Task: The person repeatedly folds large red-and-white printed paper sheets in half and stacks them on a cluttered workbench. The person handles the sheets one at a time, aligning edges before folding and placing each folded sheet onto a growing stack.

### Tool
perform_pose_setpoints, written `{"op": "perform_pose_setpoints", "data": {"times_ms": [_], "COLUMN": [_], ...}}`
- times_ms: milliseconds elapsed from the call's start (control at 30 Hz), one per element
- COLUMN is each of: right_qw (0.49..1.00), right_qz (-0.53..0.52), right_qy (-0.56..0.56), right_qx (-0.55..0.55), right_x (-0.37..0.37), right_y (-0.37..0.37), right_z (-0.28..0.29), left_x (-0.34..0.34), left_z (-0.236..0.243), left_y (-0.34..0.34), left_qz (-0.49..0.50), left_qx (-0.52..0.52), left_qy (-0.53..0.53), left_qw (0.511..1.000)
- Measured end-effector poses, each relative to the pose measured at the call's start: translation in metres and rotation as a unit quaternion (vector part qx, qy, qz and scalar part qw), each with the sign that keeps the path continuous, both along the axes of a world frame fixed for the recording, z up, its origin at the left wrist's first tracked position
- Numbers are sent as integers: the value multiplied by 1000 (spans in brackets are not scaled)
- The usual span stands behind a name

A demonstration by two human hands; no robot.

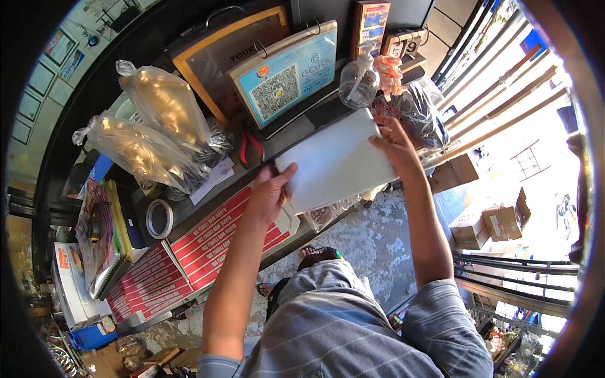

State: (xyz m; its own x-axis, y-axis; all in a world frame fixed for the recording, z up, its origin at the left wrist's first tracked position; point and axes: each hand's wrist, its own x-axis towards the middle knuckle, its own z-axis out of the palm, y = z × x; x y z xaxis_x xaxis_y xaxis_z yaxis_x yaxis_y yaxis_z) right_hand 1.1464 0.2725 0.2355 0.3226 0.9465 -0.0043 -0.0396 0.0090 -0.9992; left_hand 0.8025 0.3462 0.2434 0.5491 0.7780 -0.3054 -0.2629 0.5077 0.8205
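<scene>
Between my two hands I hold a white flat rectangular piece (337, 160), slightly tilted, over the counter's front edge; whether it is a box, a board or a stack of paper I cannot make out. My left hand (271, 192) is closed on its left edge, thumb on top. At the far right corner my right hand (397, 148) grips it, thumb on the upper face and fingers beyond the edge. Just left of the piece lie red-handled pliers (251, 149). Behind it stand a clear pump bottle (360, 82) and a blue-and-white code stand (287, 75).
Plastic bags of golden items (167, 104) fill the counter's left, near a roll of tape (159, 218) and stacked notebooks (116, 233). Red-and-white printed panels (208, 233) cover the counter's near side. Cardboard boxes (504, 217) stand at right, past long poles (504, 113).
</scene>
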Motion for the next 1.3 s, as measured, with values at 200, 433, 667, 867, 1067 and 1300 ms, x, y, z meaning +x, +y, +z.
{"op": "perform_pose_setpoints", "data": {"times_ms": [200,433,667,867,1067,1300], "right_qw": [974,865,926,905,895,898], "right_qz": [-55,-222,247,37,125,97], "right_qy": [-219,-438,-261,-406,-343,-421], "right_qx": [-13,104,-116,-126,-257,-80], "right_x": [78,-24,-243,-300,-293,-296], "right_y": [61,-51,-80,-27,-5,-28], "right_z": [-22,34,-99,-217,-215,-164], "left_x": [12,-180,-339,-318,-278,-275], "left_z": [-20,-145,-202,-212,-193,-176], "left_y": [-14,-93,-287,-318,-283,-269], "left_qz": [-68,183,189,207,193,198], "left_qx": [-37,44,-94,-45,187,201], "left_qy": [36,249,473,478,550,556], "left_qw": [996,950,855,853,791,782]}}
